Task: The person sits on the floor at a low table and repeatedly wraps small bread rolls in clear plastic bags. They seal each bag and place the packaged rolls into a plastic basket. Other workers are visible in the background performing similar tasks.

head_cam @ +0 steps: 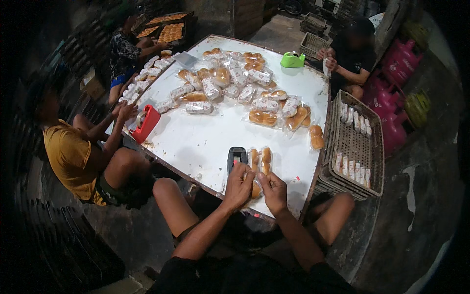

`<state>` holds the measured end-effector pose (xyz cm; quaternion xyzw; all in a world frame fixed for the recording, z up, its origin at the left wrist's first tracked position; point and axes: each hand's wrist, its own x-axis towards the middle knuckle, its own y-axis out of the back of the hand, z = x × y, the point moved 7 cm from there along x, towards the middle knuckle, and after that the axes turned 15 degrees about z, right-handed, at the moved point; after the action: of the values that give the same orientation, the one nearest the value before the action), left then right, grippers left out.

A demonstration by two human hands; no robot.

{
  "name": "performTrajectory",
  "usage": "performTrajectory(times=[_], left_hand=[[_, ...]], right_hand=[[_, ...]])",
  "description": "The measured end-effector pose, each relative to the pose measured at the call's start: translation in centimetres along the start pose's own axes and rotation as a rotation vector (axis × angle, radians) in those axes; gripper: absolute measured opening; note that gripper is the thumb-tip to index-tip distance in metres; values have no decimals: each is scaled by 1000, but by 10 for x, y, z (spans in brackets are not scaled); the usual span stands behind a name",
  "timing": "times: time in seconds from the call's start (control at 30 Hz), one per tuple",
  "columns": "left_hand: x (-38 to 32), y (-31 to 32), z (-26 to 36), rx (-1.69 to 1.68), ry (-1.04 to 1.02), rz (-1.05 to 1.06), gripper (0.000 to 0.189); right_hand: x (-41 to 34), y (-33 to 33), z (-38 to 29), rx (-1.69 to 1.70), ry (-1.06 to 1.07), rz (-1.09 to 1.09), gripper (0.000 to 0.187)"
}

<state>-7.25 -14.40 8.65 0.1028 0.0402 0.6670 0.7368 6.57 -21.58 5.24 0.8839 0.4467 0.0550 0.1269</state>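
Note:
At the near edge of the white table (191, 147), my left hand (238, 185) and my right hand (273, 191) pinch the top of a clear plastic bag between them. A golden-brown bread roll (256, 191) shows in that bag, partly hidden by my fingers. Just beyond my hands lie two bagged rolls (266, 156) side by side. A black tape dispenser (237, 154) stands left of them, right by my left hand's fingers. Many bagged bread rolls (222, 77), several with printed white wrapping, lie heaped over the far half of the table.
A red tape dispenser (146, 124) and a green one (292, 60) stand on the table. Stacked plastic crates (352, 147) holding wrapped rolls are at the right. Co-workers sit left, far left and far right. Pink gas cylinders (400, 62) stand behind the crates.

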Motion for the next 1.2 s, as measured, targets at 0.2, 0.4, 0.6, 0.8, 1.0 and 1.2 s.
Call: performTrajectory(times=[0.2, 0.4, 0.6, 0.8, 1.0, 1.2], left_hand=[[2, 11, -3, -440, -19, 71, 45], [10, 23, 18, -174, -172, -237, 67], [21, 40, 14, -107, -90, -153, 62], [27, 49, 12, -48, -149, -103, 64], [20, 42, 13, 59, -200, -176, 67], [8, 25, 20, 287, -302, -318, 72]], right_hand=[[-19, -37, -8, 703, -176, -507, 58], [-10, -45, -26, 693, -410, -391, 56], [-4, -69, 64, -29, -294, -83, 52], [-32, -70, 43, -183, 161, -40, 28], [-7, -36, 95, -761, 509, -345, 25], [6, 17, -61, -5, 43, -512, 29]])
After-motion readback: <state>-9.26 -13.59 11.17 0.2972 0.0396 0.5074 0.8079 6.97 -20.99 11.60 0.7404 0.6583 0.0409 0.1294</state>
